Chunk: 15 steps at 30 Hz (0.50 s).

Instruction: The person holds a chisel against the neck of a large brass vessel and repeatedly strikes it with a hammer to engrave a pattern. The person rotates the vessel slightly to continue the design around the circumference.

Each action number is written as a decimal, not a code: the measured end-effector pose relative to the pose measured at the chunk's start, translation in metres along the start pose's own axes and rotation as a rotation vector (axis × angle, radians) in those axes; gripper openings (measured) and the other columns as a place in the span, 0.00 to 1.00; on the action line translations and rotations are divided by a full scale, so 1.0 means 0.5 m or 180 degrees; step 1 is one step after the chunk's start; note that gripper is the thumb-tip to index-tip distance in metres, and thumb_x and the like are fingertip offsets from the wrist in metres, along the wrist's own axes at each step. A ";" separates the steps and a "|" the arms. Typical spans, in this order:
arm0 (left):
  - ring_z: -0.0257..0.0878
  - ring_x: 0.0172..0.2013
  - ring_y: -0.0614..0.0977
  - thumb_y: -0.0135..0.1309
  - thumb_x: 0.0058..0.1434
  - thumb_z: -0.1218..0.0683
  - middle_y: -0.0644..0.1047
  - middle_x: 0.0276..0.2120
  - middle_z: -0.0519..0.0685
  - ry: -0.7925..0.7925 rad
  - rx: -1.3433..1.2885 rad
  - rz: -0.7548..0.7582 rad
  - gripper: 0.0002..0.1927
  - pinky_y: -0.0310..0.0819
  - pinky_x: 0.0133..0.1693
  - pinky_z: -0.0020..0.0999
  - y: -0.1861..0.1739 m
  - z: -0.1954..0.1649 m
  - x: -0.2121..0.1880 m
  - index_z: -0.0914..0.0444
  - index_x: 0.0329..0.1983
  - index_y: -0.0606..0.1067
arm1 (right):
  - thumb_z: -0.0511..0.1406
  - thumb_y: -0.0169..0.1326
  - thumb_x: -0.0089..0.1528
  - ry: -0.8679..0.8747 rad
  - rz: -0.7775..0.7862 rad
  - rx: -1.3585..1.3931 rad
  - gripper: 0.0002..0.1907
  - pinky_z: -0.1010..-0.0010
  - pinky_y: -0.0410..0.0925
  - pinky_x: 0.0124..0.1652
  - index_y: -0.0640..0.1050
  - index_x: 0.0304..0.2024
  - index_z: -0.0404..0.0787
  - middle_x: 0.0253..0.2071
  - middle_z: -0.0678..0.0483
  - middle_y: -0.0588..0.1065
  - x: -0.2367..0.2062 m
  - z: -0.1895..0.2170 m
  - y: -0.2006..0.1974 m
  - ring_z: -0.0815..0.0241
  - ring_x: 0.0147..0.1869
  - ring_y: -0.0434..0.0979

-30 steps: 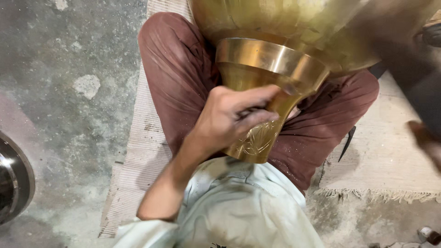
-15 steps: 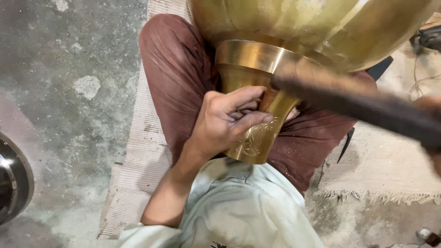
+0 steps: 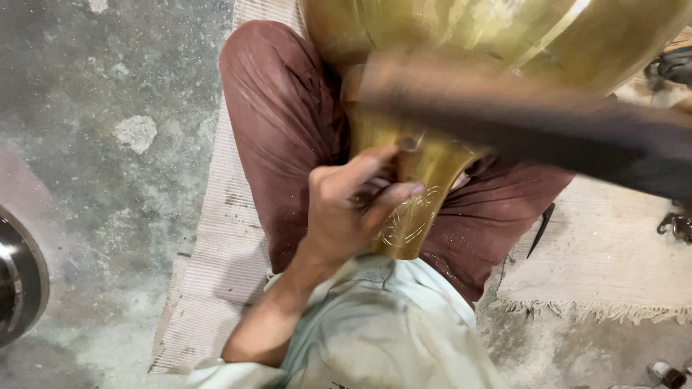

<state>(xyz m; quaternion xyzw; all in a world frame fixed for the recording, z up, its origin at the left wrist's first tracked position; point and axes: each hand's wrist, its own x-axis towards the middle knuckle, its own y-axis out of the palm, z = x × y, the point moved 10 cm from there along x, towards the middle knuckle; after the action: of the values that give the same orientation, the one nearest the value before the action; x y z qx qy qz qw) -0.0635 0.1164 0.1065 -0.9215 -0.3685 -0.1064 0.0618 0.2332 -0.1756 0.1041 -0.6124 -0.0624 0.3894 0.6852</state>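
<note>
Brass vessel point(image 3: 461, 108) across my lap, its narrow foot toward my belly.

My left hand point(image 3: 346, 209) wraps the engraved foot, fingers closed on it, thumb up. Half a second ago the dark bar point(image 3: 548, 122) crossed lower and further right; now its blur sweeps across the vessel's collar. My right hand is out past the frame's right edge, so I cannot tell its grip. I sit on a woven mat point(image 3: 216, 288) over the concrete floor point(image 3: 108, 144); a metal disc point(image 3: 18, 281) lies at left.
</note>
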 end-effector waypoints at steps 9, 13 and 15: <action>0.36 0.29 0.86 0.63 0.63 0.57 0.85 0.40 0.52 0.0446 -0.0245 0.1744 0.18 0.78 0.31 0.29 0.076 -0.009 0.053 0.65 0.56 0.79 | 0.36 0.57 0.69 0.0110 0.0187 -0.0189 0.20 0.73 0.70 0.40 0.69 0.61 0.36 0.36 0.50 0.75 -0.151 -0.016 0.041 0.60 0.35 0.76; 0.35 0.34 0.88 0.64 0.65 0.57 0.85 0.40 0.52 0.0379 -0.0245 0.1499 0.16 0.80 0.35 0.27 0.058 -0.019 0.048 0.64 0.55 0.78 | 0.36 0.57 0.69 0.0182 0.0148 -0.0179 0.20 0.73 0.70 0.40 0.69 0.61 0.36 0.36 0.50 0.75 -0.150 -0.051 0.056 0.60 0.35 0.76; 0.34 0.31 0.86 0.64 0.64 0.58 0.84 0.37 0.52 -0.0038 -0.0339 0.1179 0.17 0.79 0.33 0.26 0.041 -0.005 0.034 0.66 0.54 0.78 | 0.36 0.57 0.69 0.0192 0.0157 -0.0188 0.20 0.73 0.70 0.40 0.69 0.61 0.37 0.36 0.50 0.75 -0.126 -0.063 0.051 0.60 0.35 0.76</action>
<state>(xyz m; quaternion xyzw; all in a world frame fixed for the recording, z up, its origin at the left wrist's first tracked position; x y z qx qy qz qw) -0.0376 0.1126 0.1124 -0.9761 -0.1868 -0.1071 0.0292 0.1958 -0.2402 0.0987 -0.6451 -0.0380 0.3856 0.6586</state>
